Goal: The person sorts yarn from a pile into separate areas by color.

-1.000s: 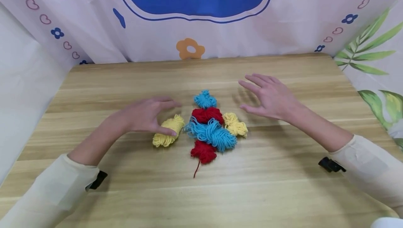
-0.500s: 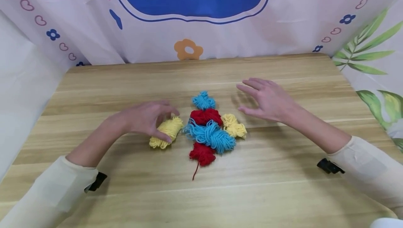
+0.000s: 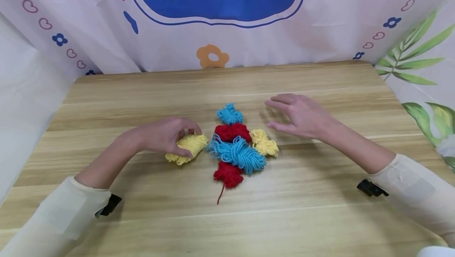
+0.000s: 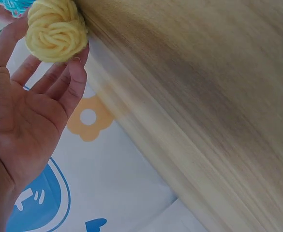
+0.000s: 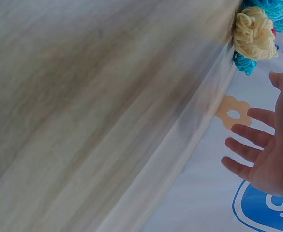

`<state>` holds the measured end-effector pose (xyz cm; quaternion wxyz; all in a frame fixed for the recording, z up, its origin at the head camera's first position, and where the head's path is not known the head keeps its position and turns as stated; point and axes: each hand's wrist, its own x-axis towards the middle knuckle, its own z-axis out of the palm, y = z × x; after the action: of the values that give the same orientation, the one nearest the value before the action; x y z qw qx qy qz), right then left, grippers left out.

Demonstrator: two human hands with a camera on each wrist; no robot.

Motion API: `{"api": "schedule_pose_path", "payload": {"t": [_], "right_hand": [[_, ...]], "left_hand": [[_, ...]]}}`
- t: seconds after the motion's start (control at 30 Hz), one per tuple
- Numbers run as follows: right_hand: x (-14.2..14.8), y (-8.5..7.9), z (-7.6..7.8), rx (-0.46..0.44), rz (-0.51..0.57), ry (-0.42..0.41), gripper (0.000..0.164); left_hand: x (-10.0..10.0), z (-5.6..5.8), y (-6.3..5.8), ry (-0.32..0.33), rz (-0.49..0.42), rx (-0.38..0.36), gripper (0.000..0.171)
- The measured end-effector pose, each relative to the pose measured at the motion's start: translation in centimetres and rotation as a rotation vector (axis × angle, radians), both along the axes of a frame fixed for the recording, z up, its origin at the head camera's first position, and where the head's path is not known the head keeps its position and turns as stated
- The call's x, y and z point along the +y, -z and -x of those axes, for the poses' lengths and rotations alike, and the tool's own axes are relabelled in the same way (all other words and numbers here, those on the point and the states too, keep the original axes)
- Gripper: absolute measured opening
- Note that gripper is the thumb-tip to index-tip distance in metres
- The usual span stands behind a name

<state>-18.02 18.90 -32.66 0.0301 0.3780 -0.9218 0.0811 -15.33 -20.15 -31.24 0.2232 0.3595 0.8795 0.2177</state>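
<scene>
My left hand (image 3: 167, 134) grips a yellow yarn skein (image 3: 193, 145) at the left of the pile, thumb on the near side and fingers curled over the far side. In the left wrist view the end of that yellow skein (image 4: 56, 34) shows between thumb and fingers. My right hand (image 3: 302, 117) hovers over the table with fingers spread, holding nothing. Nearest to it lies a smaller yellow skein (image 3: 264, 143). Between the hands are a large blue skein (image 3: 241, 154), a red skein (image 3: 232, 132), a small blue skein (image 3: 230, 114) and a small red skein (image 3: 228, 175) with a loose tail.
Everything lies on a wood-grain table (image 3: 227, 225). Behind its far edge hangs a white printed cloth (image 3: 277, 45) with an orange flower. Leaf-patterned cloth (image 3: 426, 87) hangs at the right. A white object (image 3: 433, 251) shows at the lower right corner.
My left fingers have closed onto the left yellow skein, which has turned slightly. The right hand has dropped a little, still spread. The other skeins have stayed in place.
</scene>
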Motion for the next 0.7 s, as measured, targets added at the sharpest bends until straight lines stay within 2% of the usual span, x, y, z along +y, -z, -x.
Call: {"api": "schedule_pose_path", "payload": {"t": [0.33,0.7], "right_hand": [[-0.49,0.04,-0.39,-0.023,0.098,-0.004,0.059],[-0.87,-0.21,-0.58,-0.1,0.098,-0.012,0.055]], "left_hand": [[-0.15,-0.02,0.0,-0.002,-0.016,0.035,0.044],[-0.58,0.08,-0.2,-0.035,-0.012,0.052,0.047]]}}
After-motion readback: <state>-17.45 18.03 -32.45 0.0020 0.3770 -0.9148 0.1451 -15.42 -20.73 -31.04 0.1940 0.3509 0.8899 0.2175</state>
